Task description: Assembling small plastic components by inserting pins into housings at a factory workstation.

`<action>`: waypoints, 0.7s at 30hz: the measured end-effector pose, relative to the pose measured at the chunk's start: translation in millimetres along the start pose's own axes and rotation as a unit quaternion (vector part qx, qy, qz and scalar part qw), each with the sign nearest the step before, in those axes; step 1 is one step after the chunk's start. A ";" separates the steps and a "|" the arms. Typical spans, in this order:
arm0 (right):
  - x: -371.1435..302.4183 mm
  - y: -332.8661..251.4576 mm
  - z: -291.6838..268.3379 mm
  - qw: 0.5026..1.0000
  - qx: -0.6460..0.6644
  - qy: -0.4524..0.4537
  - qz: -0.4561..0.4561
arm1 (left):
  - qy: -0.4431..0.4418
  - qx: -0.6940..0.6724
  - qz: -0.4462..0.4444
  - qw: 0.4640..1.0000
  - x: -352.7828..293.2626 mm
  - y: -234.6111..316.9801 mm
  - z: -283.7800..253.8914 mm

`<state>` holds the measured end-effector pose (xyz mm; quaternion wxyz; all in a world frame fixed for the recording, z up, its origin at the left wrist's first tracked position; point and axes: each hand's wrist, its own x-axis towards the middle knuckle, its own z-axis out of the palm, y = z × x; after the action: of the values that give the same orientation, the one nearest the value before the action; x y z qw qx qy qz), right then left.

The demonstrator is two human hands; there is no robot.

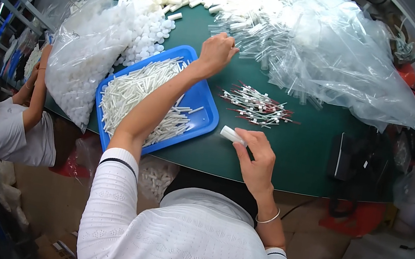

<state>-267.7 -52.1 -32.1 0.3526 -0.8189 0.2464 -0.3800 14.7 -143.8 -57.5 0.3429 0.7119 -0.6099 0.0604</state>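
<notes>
One white tube (230, 134) is pinched by the right hand (258, 156); the left hand (218, 53) is curled, any contents hidden, with one blue tray (205, 108) just beside it.

Hands (218, 52) (257, 156): 2 | held white tube (229, 133): 1 | near blue tray (204, 106): 1

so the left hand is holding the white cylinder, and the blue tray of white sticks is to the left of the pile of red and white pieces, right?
Not quite: the head view shows the right hand holding the white cylinder, not the left hand. The blue tray of white sticks is indeed left of the pile of red and white pieces.
</notes>
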 end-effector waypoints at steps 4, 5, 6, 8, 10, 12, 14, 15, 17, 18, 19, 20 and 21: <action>-6.1 3.6 -9.5 0.999 0.005 -0.002 0.046 | -0.032 0.157 -0.013 0.987 4.9 -5.7 9.6; -5.0 5.2 -16.2 0.999 -0.005 0.001 0.043 | -0.015 0.137 -0.003 0.990 -0.6 -5.6 1.4; -5.1 8.1 -21.5 0.998 0.017 0.011 0.061 | 0.010 0.108 0.041 0.993 -9.0 -2.5 -12.1; -7.0 18.8 -29.5 0.990 0.069 0.022 0.118 | -0.080 -0.120 -0.078 0.986 -33.7 23.3 -39.1; -5.5 20.1 -30.3 0.982 0.129 0.039 0.131 | -0.181 -0.402 -0.166 0.882 -74.9 50.1 -59.3; -1.5 21.9 -26.7 0.983 0.151 0.059 0.082 | -0.290 -0.519 -0.184 0.782 -109.9 86.0 -83.7; -2.5 15.8 -25.2 0.984 0.162 0.030 0.063 | -0.344 -0.529 -0.193 0.751 -131.8 106.5 -94.0; -3.2 12.4 -25.7 0.985 0.168 0.002 0.037 | -0.360 -0.534 -0.188 0.741 -140.2 112.3 -95.8; -8.7 8.9 -25.5 0.984 0.172 -0.008 0.034 | -0.326 -0.512 -0.180 0.774 -153.7 118.4 -95.8; -11.8 7.7 -27.2 0.987 0.150 -0.031 0.036 | -0.325 -0.479 -0.171 0.797 -156.8 117.4 -96.4; -14.4 6.1 -28.7 0.990 0.128 -0.054 0.038 | -0.323 -0.446 -0.161 0.819 -159.7 116.8 -96.1; -15.9 3.5 -29.9 0.990 0.126 -0.055 0.040 | -0.301 -0.432 -0.148 0.837 -164.1 116.3 -93.0; -17.4 0.8 -31.6 0.995 0.071 -0.063 0.013 | -0.304 -0.434 -0.147 0.835 -165.5 117.9 -94.2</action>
<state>-303.3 -53.2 -25.9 0.4292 -0.8109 0.2066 -0.3399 -102.4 43.5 -20.7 0.4191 0.5541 -0.5349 -0.4809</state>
